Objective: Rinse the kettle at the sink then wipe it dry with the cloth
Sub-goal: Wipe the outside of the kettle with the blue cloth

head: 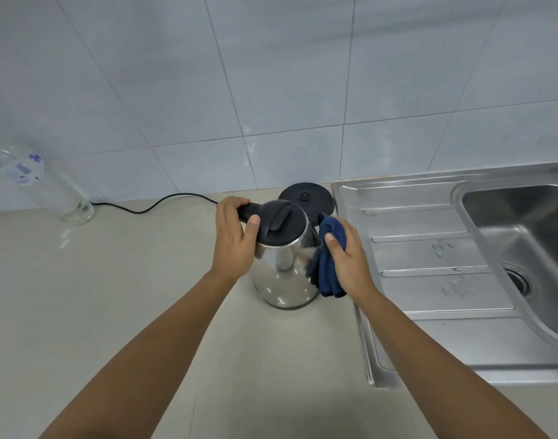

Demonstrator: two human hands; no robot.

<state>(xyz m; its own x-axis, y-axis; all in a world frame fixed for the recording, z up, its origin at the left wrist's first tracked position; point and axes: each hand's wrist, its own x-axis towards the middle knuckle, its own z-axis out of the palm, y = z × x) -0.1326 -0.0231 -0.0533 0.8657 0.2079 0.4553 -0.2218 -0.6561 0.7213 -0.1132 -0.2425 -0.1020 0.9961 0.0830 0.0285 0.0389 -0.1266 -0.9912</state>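
**Kettle held on the counter, cloth pressed to its side**

The left hand (236, 240) is closed around the black plastic handle (247, 210) of the electric kettle (282, 267), fingers curled over the top and thumb resting against the lid's edge. The right hand (347, 258) grips a bunched dark blue cloth (326, 270), soft and folded into ridges, and presses it against the kettle's right flank just under the spout.

The kettle stands upright on the pale, smooth countertop (113, 296), its long axis vertical. Its body is polished steel, round and slightly tapered, mirroring the surroundings; the domed black lid (280, 224) carries a raised bar-shaped tab. The handle points left, the spout right toward the sink.

Just behind sits the round black power base (306, 198), its cord (154, 205) trailing left along the wall. Right of the kettle lies the stainless-steel sink (429, 248), its ribbed drainboard flecked with water droplets. A clear plastic bottle (40, 185) stands far left against glossy grey-white tiles (271, 74).
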